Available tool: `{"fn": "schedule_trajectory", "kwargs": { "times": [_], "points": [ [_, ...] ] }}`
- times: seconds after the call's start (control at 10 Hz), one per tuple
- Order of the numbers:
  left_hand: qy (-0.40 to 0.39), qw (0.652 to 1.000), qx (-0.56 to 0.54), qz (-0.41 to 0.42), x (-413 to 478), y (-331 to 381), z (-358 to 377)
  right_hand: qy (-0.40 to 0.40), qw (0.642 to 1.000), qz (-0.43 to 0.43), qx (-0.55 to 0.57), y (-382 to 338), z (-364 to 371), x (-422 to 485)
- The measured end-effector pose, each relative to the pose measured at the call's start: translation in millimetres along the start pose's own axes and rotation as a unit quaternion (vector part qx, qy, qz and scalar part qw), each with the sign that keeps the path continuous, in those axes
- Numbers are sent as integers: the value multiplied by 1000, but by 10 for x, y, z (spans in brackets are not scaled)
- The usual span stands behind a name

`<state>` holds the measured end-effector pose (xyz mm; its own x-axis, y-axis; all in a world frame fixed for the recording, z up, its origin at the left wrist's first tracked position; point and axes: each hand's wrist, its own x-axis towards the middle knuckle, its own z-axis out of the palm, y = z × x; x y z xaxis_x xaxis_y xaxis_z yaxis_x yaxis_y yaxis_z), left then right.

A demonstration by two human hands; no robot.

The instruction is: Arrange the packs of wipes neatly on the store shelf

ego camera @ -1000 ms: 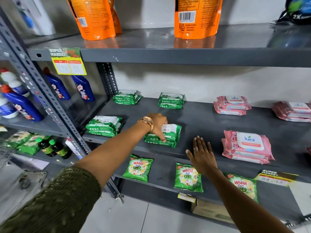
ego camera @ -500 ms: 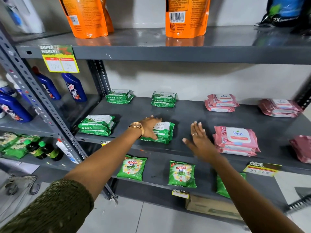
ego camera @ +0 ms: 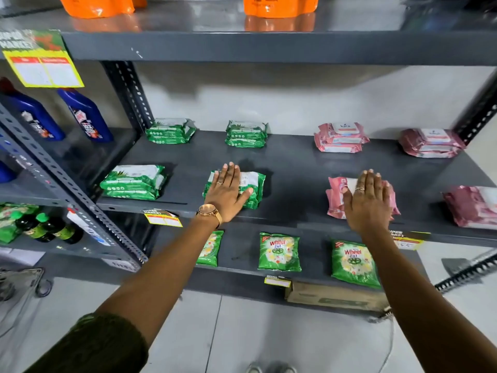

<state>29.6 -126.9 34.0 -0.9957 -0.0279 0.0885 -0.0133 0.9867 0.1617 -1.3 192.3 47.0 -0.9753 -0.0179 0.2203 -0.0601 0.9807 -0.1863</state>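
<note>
On the middle grey shelf (ego camera: 295,168) the packs of wipes lie in two rows: green stacks to the left, pink stacks to the right. In the front row, the middle green stack (ego camera: 252,188) sits directly under the left hand (ego camera: 224,196), and the pink stack (ego camera: 336,197) just right of it sits under the right hand (ego camera: 367,203). Both hands lie flat, palms down, fingers spread and extended, pressing on the top packs and gripping nothing. The left thumb reaches out to the right across the green wrapper; a gold watch (ego camera: 209,211) circles that wrist and a ring shows on each hand.

Apart from the hands, another green stack (ego camera: 134,181) rests at the front left, and a blurred pink stack (ego camera: 473,205) at the front right edge of view. Along the back stand two green stacks (ego camera: 170,130) (ego camera: 246,133) and two pink stacks (ego camera: 340,137) (ego camera: 430,142), well spaced.

Below, green Wheel sachets (ego camera: 279,251) lie on the lower shelf. Above, orange pouches (ego camera: 279,5) stand on the top shelf. Blue bottles (ego camera: 86,115) stand in the neighbouring bay to the left.
</note>
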Motion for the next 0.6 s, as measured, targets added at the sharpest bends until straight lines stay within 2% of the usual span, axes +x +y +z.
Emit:
{"fn": "schedule_trajectory", "kwargs": {
  "times": [0.2,0.3,0.5,0.6],
  "points": [
    [38,999,13,3,-70,2,90,17,1000,3,3,19,56,-42],
    [25,1000,14,-6,-96,9,60,11,1000,2,9,3,26,-68],
    [-11,1000,15,-4,-121,69,-118,-67,997,36,-28,-117,-163,-43],
    [24,998,18,57,-184,182,-273,-56,998,-20,26,-365,-300,-61]
  ]
}}
